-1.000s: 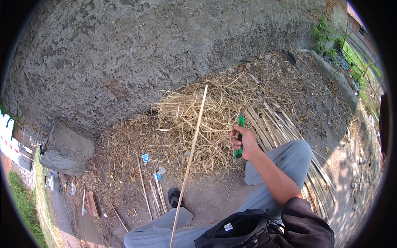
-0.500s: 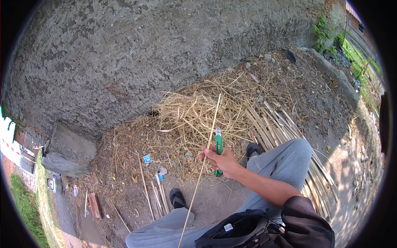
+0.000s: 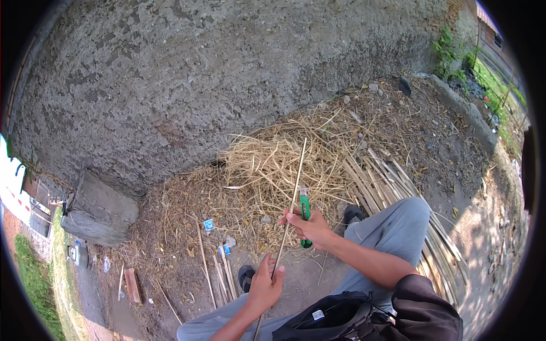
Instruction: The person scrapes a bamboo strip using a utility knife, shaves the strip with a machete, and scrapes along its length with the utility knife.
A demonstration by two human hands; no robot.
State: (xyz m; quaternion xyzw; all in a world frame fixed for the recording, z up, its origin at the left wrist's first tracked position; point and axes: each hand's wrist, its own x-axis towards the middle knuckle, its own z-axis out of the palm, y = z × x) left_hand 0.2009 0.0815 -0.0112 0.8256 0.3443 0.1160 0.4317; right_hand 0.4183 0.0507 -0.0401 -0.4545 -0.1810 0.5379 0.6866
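A long thin bamboo strip [image 3: 298,170] slants from my lap up toward the straw-like shavings. My right hand [image 3: 313,229] pinches its middle between thumb and fingers. That same hand also holds a green utility knife [image 3: 305,209], blade end pointing up and away, close beside the strip. Lower down, my left hand [image 3: 265,288] is closed around the strip, its thumb on the right side and its fingers on the left. The strip's near end runs down past the left hand toward the lower edge.
A heap of pale bamboo shavings [image 3: 273,161] lies against the rough grey wall [image 3: 193,79]. Many split bamboo slats [image 3: 378,184] lie right, by my bent knee. Several shorter slats [image 3: 227,275] lie left. A concrete block [image 3: 99,210] and a brick [image 3: 132,285] stand farther left.
My left hand has come into view from the lower edge and taken hold of the strip below my right hand. The right hand, knife and strip have shifted slightly right and down.
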